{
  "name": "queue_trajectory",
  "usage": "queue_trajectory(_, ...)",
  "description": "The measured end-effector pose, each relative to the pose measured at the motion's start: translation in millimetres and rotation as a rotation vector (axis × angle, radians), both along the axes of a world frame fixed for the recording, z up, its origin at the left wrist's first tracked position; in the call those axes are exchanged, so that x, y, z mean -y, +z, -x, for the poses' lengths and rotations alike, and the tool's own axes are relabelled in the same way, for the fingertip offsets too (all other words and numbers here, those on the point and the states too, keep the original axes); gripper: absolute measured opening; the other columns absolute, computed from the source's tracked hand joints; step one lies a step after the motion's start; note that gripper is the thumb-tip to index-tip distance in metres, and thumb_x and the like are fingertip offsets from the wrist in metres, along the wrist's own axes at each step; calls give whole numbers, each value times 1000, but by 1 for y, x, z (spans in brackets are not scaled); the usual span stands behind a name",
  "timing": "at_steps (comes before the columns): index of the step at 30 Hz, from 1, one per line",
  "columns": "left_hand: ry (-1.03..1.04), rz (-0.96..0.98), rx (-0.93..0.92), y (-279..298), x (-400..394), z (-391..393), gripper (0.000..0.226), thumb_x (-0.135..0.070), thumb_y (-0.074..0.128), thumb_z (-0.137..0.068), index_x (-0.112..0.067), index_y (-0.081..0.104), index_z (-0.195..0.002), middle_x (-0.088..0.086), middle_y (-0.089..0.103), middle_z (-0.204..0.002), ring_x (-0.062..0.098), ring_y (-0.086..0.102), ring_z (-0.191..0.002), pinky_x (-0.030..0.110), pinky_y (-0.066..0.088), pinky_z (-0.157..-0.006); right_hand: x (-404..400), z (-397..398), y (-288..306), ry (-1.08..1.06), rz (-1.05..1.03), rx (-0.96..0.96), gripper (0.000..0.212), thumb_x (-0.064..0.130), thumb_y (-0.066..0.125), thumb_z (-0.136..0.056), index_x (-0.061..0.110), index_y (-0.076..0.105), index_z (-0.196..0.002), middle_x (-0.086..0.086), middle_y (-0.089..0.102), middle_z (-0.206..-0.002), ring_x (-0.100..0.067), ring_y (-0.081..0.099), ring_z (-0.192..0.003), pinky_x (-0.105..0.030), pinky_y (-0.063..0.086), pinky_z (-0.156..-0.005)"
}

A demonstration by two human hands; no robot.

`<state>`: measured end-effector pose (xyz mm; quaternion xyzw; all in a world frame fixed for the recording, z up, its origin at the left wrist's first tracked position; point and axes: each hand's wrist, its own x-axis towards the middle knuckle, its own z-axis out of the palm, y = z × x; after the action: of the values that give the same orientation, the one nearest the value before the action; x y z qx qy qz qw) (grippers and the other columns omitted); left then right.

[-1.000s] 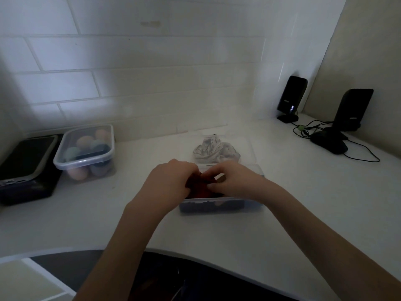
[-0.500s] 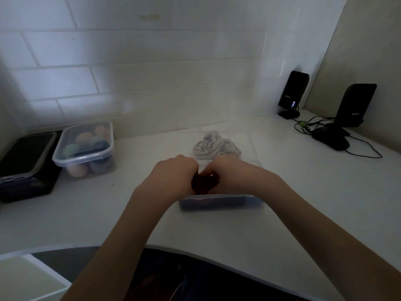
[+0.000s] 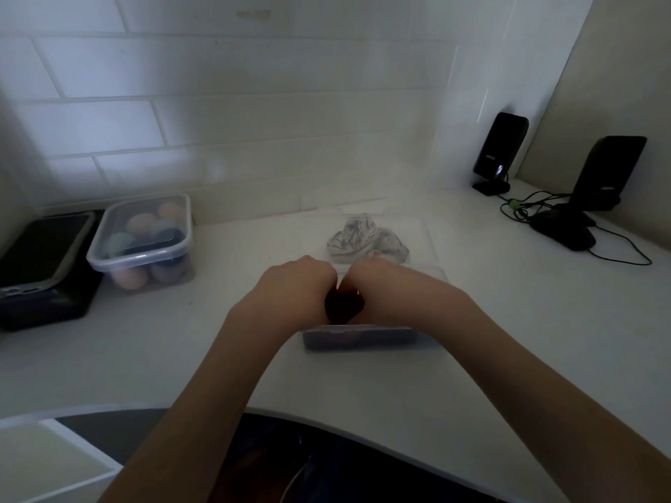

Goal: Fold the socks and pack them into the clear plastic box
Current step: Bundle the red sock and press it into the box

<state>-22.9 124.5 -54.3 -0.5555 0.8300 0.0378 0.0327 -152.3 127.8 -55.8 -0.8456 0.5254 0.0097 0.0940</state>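
A: Status vs. half a sec ago?
B: Little change. Left hand (image 3: 290,290) and right hand (image 3: 390,288) still knuckle to knuckle over the box (image 3: 359,337), both curled tight round a dark red sock (image 3: 343,306). Gap between thumbs narrower than before; more of the sock showing below the fists. Compared w/ a sec ago, right fingers no longer spread, now tucked under.

A: Grip?
B: Both fists closed on the sock, fingers bent in and out of sight. Sock bunched between palms, above the box's near half, touching or just over its contents; cannot tell which.

A: Box?
B: Clear plastic, on the white counter (image 3: 490,357), centre of view, near wall facing camera. Dark items visible thru that wall. Far rim hidden behind hands.

A: Other socks?
B: Pale patterned sock heap (image 3: 365,239) just behind the box, resting on what looks like a clear lid (image 3: 421,234); edges faint, not certain.

A: Surroundings?
B: Left: lidded tub (image 3: 141,241) w/ rounded pastel items, beside a black device (image 3: 43,266) at the wall. Right corner: two black speakers (image 3: 501,150) (image 3: 606,172), a dark mouse-shaped item (image 3: 562,232), cables. Tiled wall behind.

A: Obstructions?
B: Forearms cross the near counter, hands cover the box opening. Lighting dim.
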Motion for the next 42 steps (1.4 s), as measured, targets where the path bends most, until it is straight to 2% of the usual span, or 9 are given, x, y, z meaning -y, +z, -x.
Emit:
queue_trajectory(17,-40,-101,-57,5,2,-9,27,-33,63,-78,-18,66,-100,3,67,-96,20,61,-84,37,53,-79,1,2,12,45,-116,-70,27,30,62,-85,11,67,-104,-10,68,-95,-22,57,-80,-28,42,-70)
queue_trajectory(21,-34,-55,-250,15,-2,-26,38,-16,65,-80,-24,60,-117,-6,64,-108,13,60,-94,32,51,-85,-6,24,40,-25,-141,210,51,30,74,-77,21,58,-125,5,66,-108,-11,63,-95,-25,49,-88)
queue_trajectory(23,-13,29,-429,18,-3,-37,34,-5,58,-81,-26,66,-106,-11,66,-99,7,61,-86,23,48,-76,-6,46,57,-103,-25,376,41,28,72,-80,23,62,-120,5,69,-102,-9,65,-90,-27,51,-88)
queue_trajectory(28,224,374,-869,-6,9,-49,31,1,50,-77,-27,63,-77,-11,66,-73,7,61,-68,28,50,-63,23,113,54,-455,298,770,20,12,58,-89,16,65,-108,-10,70,-94,-18,66,-76,-11,46,-54)
queue_trajectory(31,366,419,-1020,-37,15,-47,29,1,50,-77,-26,60,-76,-10,64,-70,14,62,-63,38,55,-64,46,134,14,-624,221,802,24,6,55,-90,12,62,-112,-18,67,-101,-26,64,-83,-20,45,-57)
queue_trajectory(34,441,384,-1008,-57,17,-47,28,-1,50,-76,-27,60,-77,-12,63,-69,21,62,-59,42,55,-65,53,139,-24,-499,-26,736,44,1,55,-88,23,56,-127,-9,61,-122,-24,63,-89,-27,52,-70)
queue_trajectory(37,420,375,-971,-63,18,-46,25,-3,50,-77,-26,60,-79,-7,66,-71,24,62,-59,41,53,-64,55,136,-38,-270,-61,659,64,-3,53,-89,34,40,-138,7,44,-139,-18,58,-102,-15,52,-76)
queue_trajectory(40,383,395,-886,-66,16,-44,22,-5,50,-78,-25,60,-80,1,66,-68,24,59,-58,38,50,-59,60,125,-39,-151,-67,588,55,3,52,-92,20,36,-142,8,39,-135,-1,45,-110,3,36,-85)
queue_trajectory(42,373,418,-847,-67,16,-43,21,-5,51,-79,-24,60,-81,1,62,-63,23,56,-57,33,44,-55,64,117,-43,-126,-115,577,50,15,62,-86,11,45,-133,0,44,-130,-9,44,-114,-12,33,-101)
